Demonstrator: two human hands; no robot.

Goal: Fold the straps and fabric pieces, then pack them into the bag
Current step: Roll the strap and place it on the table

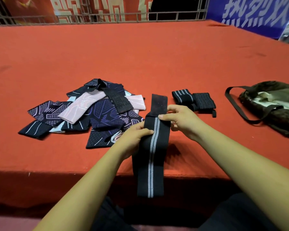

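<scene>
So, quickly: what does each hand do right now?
Left hand: grips the strap by its left edge.
Right hand: pinches the same strap at its right edge.

Left hand (133, 137) gripping, right hand (180, 121) pinching

Indoor sorting or packing station, more like a hall or workshop than a home. A wide table (140, 55) covered in red cloth fills the view, and a metal rail (107, 15) of grid bars runs along its far edge. Behind the rail hangs a red banner (40, 9) with large pale characters. At the right is a blue banner (250, 12) with white characters. Goods lie grouped on the cloth: a heap of fabric pieces (83, 112), folded straps (193, 100) and an open bag (274, 105). The light is dim.
</scene>
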